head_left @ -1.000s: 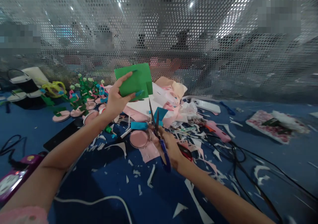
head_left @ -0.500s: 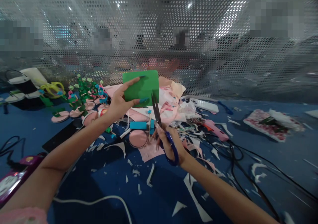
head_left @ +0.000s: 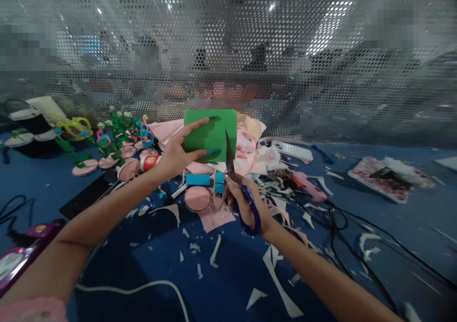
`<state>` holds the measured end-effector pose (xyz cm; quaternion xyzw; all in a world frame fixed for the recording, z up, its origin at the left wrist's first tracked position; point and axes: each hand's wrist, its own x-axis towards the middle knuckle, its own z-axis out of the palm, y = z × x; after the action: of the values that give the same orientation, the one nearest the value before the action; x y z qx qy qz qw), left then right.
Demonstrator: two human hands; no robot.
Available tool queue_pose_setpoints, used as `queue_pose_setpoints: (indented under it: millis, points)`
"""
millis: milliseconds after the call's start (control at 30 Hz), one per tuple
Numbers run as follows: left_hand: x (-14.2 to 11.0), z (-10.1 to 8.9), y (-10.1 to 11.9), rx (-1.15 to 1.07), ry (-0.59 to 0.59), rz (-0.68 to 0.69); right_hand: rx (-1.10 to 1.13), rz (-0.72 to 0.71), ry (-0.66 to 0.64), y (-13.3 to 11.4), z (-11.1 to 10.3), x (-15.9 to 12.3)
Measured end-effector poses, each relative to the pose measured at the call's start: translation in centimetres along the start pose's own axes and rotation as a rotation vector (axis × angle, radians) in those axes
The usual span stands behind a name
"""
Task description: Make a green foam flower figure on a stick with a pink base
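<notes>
My left hand (head_left: 180, 150) grips a green sheet (head_left: 210, 134) at its left side, thumb and fingers laid over its face. The sheet is held up with rounded corners showing. My right hand (head_left: 246, 200) is closed on the handles of blue-handled scissors (head_left: 253, 212). Their dark blades point up and overlap the right part of the sheet near its lower edge; I cannot tell whether they are cutting. Below the hands lie a pink disc (head_left: 197, 198), a blue strip (head_left: 198, 179) and small blue blocks (head_left: 219, 182) on the blue surface.
Small craft flowers on pink round bases (head_left: 84, 166) stand at the left. A pink glue gun (head_left: 310, 186) with a black cord lies at the right. Paper scraps (head_left: 282, 284) are strewn about, and a white cable (head_left: 132, 291) runs in front. Behind rises a perforated metal screen (head_left: 228, 50).
The green sheet and my left hand have moved slightly right and down. The scissors have shifted a little to the right with my right hand.
</notes>
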<state>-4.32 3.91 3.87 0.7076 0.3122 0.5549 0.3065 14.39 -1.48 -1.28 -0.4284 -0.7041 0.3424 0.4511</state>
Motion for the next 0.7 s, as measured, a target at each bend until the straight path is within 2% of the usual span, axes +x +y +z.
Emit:
queue_pose_setpoints:
  millis: [100,433,700]
  points:
    - [-0.5,0.6,0.1,-0.007,-0.027,-0.018,0.074,0.050,-0.049,0.2,-0.3,0.0]
    - [-2.0,2.2,0.9,-0.075,-0.041,-0.075,0.085,-0.010,-0.035,0.5,-0.4,0.1]
    - [-2.5,2.7,1.0,-0.018,-0.013,-0.014,-0.050,-0.038,0.024,-0.2,-0.3,0.1]
